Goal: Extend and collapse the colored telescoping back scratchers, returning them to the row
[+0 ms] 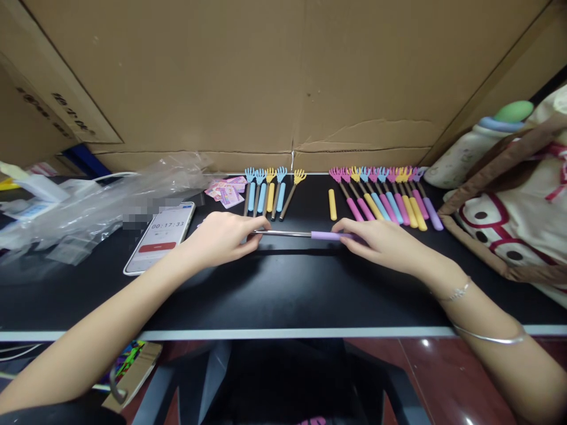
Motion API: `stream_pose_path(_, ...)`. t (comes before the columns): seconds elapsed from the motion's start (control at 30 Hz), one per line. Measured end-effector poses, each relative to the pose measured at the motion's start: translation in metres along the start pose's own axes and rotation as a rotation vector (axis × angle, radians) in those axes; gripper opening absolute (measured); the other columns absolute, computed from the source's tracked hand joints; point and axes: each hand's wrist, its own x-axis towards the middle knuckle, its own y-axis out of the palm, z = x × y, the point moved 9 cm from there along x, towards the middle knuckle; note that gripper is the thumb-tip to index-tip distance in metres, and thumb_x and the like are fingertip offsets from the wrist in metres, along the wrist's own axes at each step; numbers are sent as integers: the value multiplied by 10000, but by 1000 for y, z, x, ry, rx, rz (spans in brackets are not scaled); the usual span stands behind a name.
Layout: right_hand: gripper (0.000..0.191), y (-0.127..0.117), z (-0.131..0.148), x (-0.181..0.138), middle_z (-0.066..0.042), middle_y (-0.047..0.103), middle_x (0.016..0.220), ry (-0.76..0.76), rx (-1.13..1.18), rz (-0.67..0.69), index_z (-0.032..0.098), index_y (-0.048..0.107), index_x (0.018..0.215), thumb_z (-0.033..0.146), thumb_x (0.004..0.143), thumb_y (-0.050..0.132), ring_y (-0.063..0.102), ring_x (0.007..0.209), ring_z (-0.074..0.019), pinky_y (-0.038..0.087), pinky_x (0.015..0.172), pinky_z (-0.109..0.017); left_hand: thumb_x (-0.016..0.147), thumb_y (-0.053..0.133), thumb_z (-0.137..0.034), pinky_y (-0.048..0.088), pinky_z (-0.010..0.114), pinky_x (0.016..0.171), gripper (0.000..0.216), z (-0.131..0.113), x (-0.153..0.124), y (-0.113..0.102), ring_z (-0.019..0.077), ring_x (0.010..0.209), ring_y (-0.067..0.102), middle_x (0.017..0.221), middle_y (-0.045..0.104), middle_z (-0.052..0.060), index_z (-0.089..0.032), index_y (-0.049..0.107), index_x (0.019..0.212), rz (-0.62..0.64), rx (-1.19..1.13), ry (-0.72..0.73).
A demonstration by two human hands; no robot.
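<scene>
A back scratcher [287, 234] with a metal rod and a purple handle lies crosswise between my hands, a little above the black tabletop. My left hand [230, 237] pinches its rod end, and the fingers hide the tip there. Around the purple handle, my right hand [370, 241] is closed. Beyond my left hand are several back scratcher rods [290, 198] with blue or yellow claw heads, some with loose handles [270, 198] beside them. A loose yellow handle [332, 205] lies near my right hand, left of a row of several back scratchers [390, 198] with coloured handles.
At left, a phone [162, 239] shows a running timer beside clear plastic bags [110, 195]. Small printed cards [228, 192] lie behind my left hand. A bag [509, 218] and a bottle [472, 147] stand at right. Cardboard [266, 77] walls the back.
</scene>
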Motion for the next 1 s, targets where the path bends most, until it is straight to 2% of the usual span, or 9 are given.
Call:
stream_pose_path(0.37, 267, -1, 0, 0, -3, 661, 714, -1, 5, 11, 235, 621, 1051, 359, 944, 410, 576, 583, -149, 358, 594, -253, 948, 362, -324, 417, 259, 616, 321, -2, 0, 6, 214, 762, 703, 853, 741, 26, -264, 615, 1135, 52, 0, 23)
stream_pose_path(0.53, 269, -1, -1, 0, -10, 684, 766, -9, 25, 1, 239, 630, 1060, 373, 950, 425, 602, 633, -155, 378, 604, -253, 982, 343, -338, 431, 264, 635, 320, -1, 0, 12, 224, 800, 709, 910, 746, 37, -256, 594, 1162, 86, -2, 39)
stream_pose_path(0.8, 276, 1, -8, -1, -28, 710, 844, 8, 36, 6, 242, 633, 1062, 401, 961, 431, 644, 722, -178, 411, 622, -264, 998, 341, -354, 453, 246, 671, 341, -2, -1, 7, 208, 882, 714, 1027, 752, 41, -270, 609, 1192, 35, -13, 63)
stream_pose_path(1.0, 289, 1, -8, -1, -31, 719, 904, 1, 47, 7, 249, 639, 1041, 406, 980, 404, 649, 763, -184, 419, 643, -273, 981, 363, -352, 439, 237, 634, 331, -3, 0, 5, 202, 831, 716, 975, 760, 35, -277, 622, 1173, 13, 18, 49)
